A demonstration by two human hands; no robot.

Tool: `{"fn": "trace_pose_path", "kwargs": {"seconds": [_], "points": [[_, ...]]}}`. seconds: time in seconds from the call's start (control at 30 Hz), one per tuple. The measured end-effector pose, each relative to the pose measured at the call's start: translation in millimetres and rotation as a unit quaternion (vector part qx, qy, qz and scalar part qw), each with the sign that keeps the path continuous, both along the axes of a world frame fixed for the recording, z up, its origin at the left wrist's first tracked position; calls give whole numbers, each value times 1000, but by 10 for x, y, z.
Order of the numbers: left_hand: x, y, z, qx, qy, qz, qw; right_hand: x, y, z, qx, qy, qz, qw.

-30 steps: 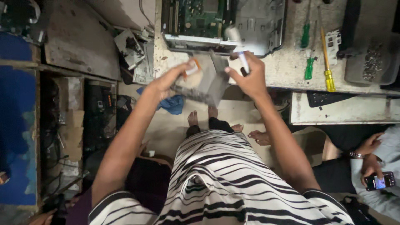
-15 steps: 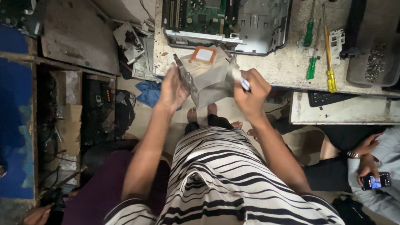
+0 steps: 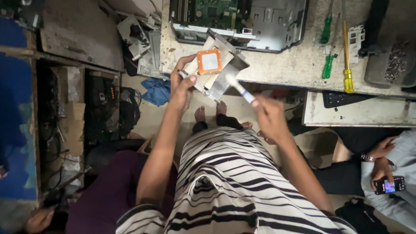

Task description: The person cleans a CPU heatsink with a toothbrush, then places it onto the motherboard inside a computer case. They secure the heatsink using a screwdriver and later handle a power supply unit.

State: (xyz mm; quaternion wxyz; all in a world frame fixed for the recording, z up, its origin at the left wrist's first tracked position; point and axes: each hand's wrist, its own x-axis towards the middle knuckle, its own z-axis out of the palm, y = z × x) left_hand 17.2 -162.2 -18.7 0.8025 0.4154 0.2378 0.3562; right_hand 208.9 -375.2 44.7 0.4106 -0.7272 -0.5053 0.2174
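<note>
1. Head view: the metal heatsink with a square orange-rimmed contact plate (image 3: 211, 65) sits at twelve o'clock from the person's chest, held over the bench (image 3: 281, 65) edge, plate facing up.
2. The left hand (image 3: 182, 84) is closed on the heatsink's left side; the right hand (image 3: 268, 116) pinches a thin white syringe-like tube (image 3: 240, 90), its tip just off the plate's four o'clock corner.
3. An open grey computer case (image 3: 242, 21) lies at twelve o'clock beyond; green and yellow screwdrivers (image 3: 336, 52) lie at two o'clock.
4. To do this well, keep the plate level and steady, and bring the tip over the plate's centre.
</note>
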Motion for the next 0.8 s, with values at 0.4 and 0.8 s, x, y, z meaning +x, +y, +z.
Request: {"fn": "trace_pose_path", "kwargs": {"seconds": [0.4,0.8], "points": [[95,38,210,117,22,31,992,66,103,180,-37,-49,39,997],[73,33,123,150,60,44,986,27,131,292,-54,22,-52,997]]}}
